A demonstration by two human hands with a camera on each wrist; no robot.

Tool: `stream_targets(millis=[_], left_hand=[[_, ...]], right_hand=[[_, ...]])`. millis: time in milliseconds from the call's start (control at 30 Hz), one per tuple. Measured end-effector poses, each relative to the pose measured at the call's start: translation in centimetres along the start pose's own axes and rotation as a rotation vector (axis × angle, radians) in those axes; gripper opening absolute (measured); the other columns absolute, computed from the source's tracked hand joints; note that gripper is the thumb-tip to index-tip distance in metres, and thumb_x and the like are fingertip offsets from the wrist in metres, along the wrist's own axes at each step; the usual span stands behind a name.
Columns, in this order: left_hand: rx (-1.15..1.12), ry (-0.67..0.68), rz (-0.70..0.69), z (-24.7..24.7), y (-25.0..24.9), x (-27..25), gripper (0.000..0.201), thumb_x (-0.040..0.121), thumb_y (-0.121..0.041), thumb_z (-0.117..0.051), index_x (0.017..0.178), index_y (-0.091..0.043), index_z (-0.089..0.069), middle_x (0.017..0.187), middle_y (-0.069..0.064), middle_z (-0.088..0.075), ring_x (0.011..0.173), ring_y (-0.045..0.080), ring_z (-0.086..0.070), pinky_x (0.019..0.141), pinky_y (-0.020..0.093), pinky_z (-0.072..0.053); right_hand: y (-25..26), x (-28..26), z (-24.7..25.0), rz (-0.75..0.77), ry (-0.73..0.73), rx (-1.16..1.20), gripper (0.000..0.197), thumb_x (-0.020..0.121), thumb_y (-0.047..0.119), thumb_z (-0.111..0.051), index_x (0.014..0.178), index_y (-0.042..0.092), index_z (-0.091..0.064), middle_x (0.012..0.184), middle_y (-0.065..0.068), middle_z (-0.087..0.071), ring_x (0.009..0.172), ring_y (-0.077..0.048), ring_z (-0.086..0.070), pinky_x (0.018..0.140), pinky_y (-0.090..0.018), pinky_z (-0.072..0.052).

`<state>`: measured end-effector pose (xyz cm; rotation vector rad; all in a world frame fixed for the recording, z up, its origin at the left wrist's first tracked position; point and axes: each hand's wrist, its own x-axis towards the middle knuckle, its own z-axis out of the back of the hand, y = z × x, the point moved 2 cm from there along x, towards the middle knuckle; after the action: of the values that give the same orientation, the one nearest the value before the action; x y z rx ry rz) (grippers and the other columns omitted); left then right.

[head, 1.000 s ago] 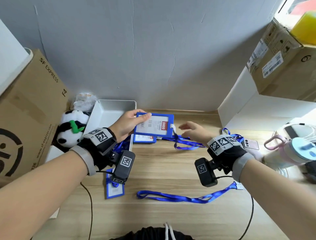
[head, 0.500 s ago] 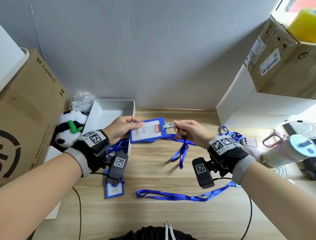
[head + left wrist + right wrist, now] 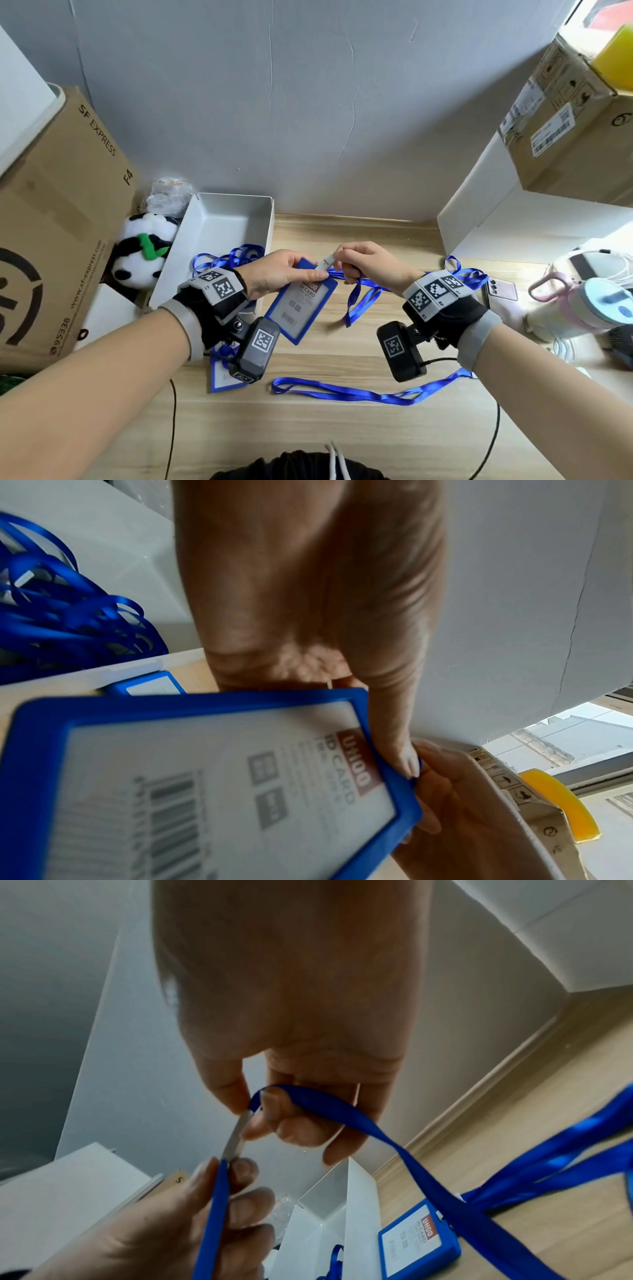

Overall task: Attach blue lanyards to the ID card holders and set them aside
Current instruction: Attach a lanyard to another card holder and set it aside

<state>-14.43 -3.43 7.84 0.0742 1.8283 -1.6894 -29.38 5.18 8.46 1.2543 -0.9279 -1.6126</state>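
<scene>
My left hand (image 3: 306, 274) holds a blue ID card holder (image 3: 301, 308) by its top edge, just above the table; the card faces me in the left wrist view (image 3: 205, 791). My right hand (image 3: 337, 262) pinches the metal clip (image 3: 325, 264) of a blue lanyard (image 3: 356, 301) against the holder's top. The right wrist view shows the clip (image 3: 236, 1139) between thumb and forefinger, the strap (image 3: 377, 1129) trailing to the table. A second lanyard (image 3: 359, 394) lies loose in front. Another holder (image 3: 221, 375) lies under my left wrist, and one more holder (image 3: 418, 1242) lies flat.
A white box (image 3: 222, 233) holding several blue lanyards (image 3: 233, 258) stands at back left, beside a panda plush (image 3: 144, 253) and a big cardboard box (image 3: 68, 240). To the right are a phone (image 3: 501, 289), a pink-handled bottle (image 3: 582, 308) and stacked boxes (image 3: 565, 144).
My right hand took the lanyard clip off the table and brought it to the holder. My left hand lifted the holder and turned it from flat and sideways to hanging tilted.
</scene>
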Motion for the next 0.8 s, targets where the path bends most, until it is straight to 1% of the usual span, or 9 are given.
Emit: stream_targets(millis=[67, 133, 233, 367, 467, 600, 667, 733, 800], left_hand=[[-0.032, 0.022, -0.011, -0.1, -0.1, 0.0, 0.006, 0.086, -0.018, -0.064, 0.082, -0.013, -0.066, 0.075, -0.004, -0.068, 0.069, 0.008, -0.063, 0.069, 0.019, -0.050], [-0.057, 0.052, -0.015, -0.2, -0.1, -0.1, 0.010, 0.088, -0.019, -0.061, 0.083, -0.014, -0.068, 0.076, -0.004, -0.069, 0.070, 0.007, -0.064, 0.067, 0.017, -0.051], [-0.080, 0.080, -0.011, -0.3, -0.3, -0.2, 0.015, 0.091, -0.022, -0.055, 0.087, -0.015, -0.068, 0.078, -0.004, -0.070, 0.072, 0.007, -0.065, 0.067, 0.018, -0.051], [-0.067, 0.062, -0.037, -0.3, -0.5, -0.2, 0.015, 0.092, -0.021, -0.054, 0.087, -0.015, -0.067, 0.075, -0.005, -0.070, 0.070, 0.006, -0.065, 0.068, 0.017, -0.052], [-0.018, 0.023, -0.077, -0.2, -0.6, -0.3, 0.014, 0.091, -0.020, -0.056, 0.085, -0.015, -0.067, 0.074, -0.005, -0.070, 0.070, 0.007, -0.066, 0.068, 0.017, -0.052], [0.015, 0.013, -0.138, -0.2, -0.9, -0.5, 0.014, 0.091, -0.018, -0.056, 0.083, -0.015, -0.067, 0.072, -0.006, -0.070, 0.067, 0.004, -0.066, 0.063, 0.014, -0.051], [0.025, 0.010, -0.155, -0.2, -1.0, -0.5, 0.015, 0.092, -0.017, -0.055, 0.083, -0.014, -0.067, 0.070, -0.006, -0.070, 0.066, 0.003, -0.066, 0.062, 0.013, -0.051], [0.035, 0.007, -0.170, -0.3, -1.1, -0.6, 0.014, 0.092, -0.017, -0.055, 0.083, -0.014, -0.067, 0.070, -0.007, -0.070, 0.066, 0.002, -0.066, 0.061, 0.013, -0.051], [0.045, 0.007, -0.181, -0.3, -1.2, -0.6, 0.014, 0.091, -0.018, -0.056, 0.083, -0.014, -0.067, 0.072, -0.006, -0.070, 0.066, 0.003, -0.066, 0.062, 0.014, -0.052]], right_hand=[[0.0, 0.0, 0.0, 0.008, 0.019, -0.021, 0.026, 0.097, 0.015, -0.045, 0.074, 0.011, -0.057, 0.052, 0.001, -0.036, 0.052, -0.014, -0.037, 0.059, -0.022, -0.041], [0.0, 0.0, -0.1, 0.020, 0.034, -0.031, 0.024, 0.097, 0.019, -0.047, 0.078, 0.013, -0.059, 0.054, 0.003, -0.039, 0.052, -0.012, -0.040, 0.058, -0.020, -0.042], [0.0, 0.0, 0.0, 0.034, 0.014, 0.029, 0.023, 0.097, 0.018, -0.047, 0.077, 0.013, -0.056, 0.060, -0.001, -0.043, 0.050, -0.008, -0.043, 0.056, -0.017, -0.041], [0.5, 0.2, 0.0, 0.058, 0.014, 0.047, 0.028, 0.098, 0.015, -0.046, 0.071, 0.011, -0.050, 0.064, -0.003, -0.045, 0.051, -0.010, -0.043, 0.055, -0.017, -0.039], [0.8, 0.4, -0.1, 0.047, 0.041, 0.026, 0.030, 0.100, 0.015, -0.041, 0.071, 0.011, -0.050, 0.064, -0.003, -0.046, 0.053, -0.010, -0.043, 0.054, -0.015, -0.039], [0.7, 0.5, -0.3, 0.032, 0.065, 0.102, 0.032, 0.100, 0.015, -0.040, 0.070, 0.010, -0.050, 0.063, -0.002, -0.045, 0.052, -0.007, -0.043, 0.054, -0.014, -0.039], [0.5, 0.5, -0.3, 0.019, 0.084, 0.180, 0.032, 0.100, 0.016, -0.040, 0.070, 0.010, -0.050, 0.064, -0.003, -0.045, 0.055, -0.009, -0.043, 0.058, -0.017, -0.039], [0.1, 0.6, -0.4, 0.005, 0.113, 0.243, 0.030, 0.099, 0.018, -0.040, 0.073, 0.010, -0.053, 0.068, -0.004, -0.047, 0.063, -0.014, -0.042, 0.066, -0.024, -0.038], [-0.1, 0.6, -0.4, -0.002, 0.129, 0.291, 0.029, 0.099, 0.018, -0.040, 0.077, 0.010, -0.056, 0.071, -0.004, -0.050, 0.067, -0.016, -0.044, 0.070, -0.027, -0.038]])
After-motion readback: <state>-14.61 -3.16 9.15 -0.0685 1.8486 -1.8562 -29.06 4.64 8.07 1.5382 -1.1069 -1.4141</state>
